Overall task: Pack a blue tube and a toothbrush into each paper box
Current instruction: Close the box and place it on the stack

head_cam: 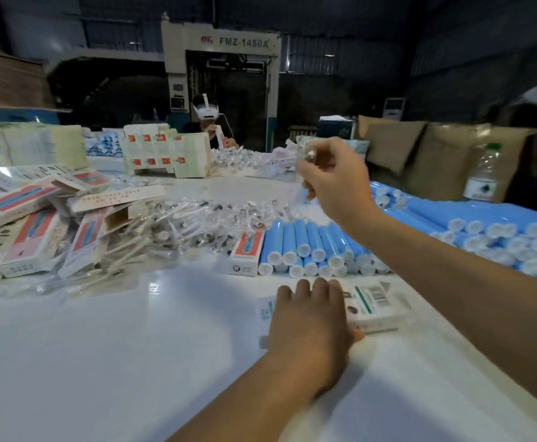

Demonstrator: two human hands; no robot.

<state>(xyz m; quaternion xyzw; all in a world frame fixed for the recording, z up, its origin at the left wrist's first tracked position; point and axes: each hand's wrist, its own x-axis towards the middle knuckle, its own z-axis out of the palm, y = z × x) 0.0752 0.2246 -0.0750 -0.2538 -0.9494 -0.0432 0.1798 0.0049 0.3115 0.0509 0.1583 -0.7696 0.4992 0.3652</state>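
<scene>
white paper box (373,309) w/ barcode, flat under left hand (308,317).

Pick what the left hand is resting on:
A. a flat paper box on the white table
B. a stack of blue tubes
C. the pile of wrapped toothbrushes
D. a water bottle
A: the left hand lies with its fingers spread over a flat paper box on the white table, just in front of the blue tubes.
</scene>
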